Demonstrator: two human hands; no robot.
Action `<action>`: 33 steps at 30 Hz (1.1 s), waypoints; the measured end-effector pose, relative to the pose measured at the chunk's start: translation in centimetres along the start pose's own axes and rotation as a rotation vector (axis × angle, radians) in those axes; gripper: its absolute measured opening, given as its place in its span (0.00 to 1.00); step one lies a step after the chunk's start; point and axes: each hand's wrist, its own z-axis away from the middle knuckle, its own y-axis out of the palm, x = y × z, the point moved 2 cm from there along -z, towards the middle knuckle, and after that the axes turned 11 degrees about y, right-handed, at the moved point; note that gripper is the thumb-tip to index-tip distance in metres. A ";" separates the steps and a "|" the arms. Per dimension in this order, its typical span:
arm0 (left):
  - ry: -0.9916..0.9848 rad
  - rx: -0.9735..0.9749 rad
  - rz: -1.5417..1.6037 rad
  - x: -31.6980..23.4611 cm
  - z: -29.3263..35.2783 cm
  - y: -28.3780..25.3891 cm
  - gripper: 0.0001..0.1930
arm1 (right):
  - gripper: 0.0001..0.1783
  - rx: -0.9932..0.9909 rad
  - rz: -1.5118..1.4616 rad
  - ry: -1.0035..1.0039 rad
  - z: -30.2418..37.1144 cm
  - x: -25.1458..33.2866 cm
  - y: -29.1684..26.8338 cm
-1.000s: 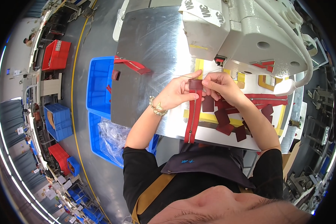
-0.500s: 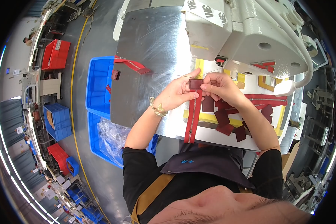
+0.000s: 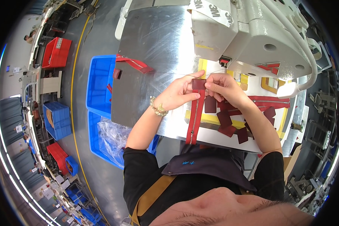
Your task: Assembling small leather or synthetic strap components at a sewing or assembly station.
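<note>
A red zipper strip [image 3: 195, 116] hangs from my hands toward the table's front edge, with a dark red square patch [image 3: 198, 84] at its upper end. My left hand [image 3: 180, 92] pinches the strip just below the patch, thumb on top. At the patch's right edge, my right hand [image 3: 223, 87] grips its side between thumb and fingers. Both hands are below the needle area of a white sewing machine [image 3: 260, 41]. Thin threads run across the table above the patch. Several loose dark red patches [image 3: 226, 130] and another red zipper [image 3: 269, 101] lie by my right forearm.
Left of the metal table plate [image 3: 147, 41] stand blue bins [image 3: 98, 81], one holding clear plastic film [image 3: 113, 137]. A red zipper piece [image 3: 135, 64] lies across the plate's left side. A white lamp [image 3: 287, 90] on a curved arm hangs at the right.
My hands stay almost in place on the patch and zipper strip, with only slight finger movement. The whole view has shifted a little.
</note>
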 end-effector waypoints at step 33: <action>-0.039 -0.040 -0.111 0.0 0.1 -0.1 0.33 | 0.12 -0.026 0.027 -0.054 -0.2 -0.2 0.4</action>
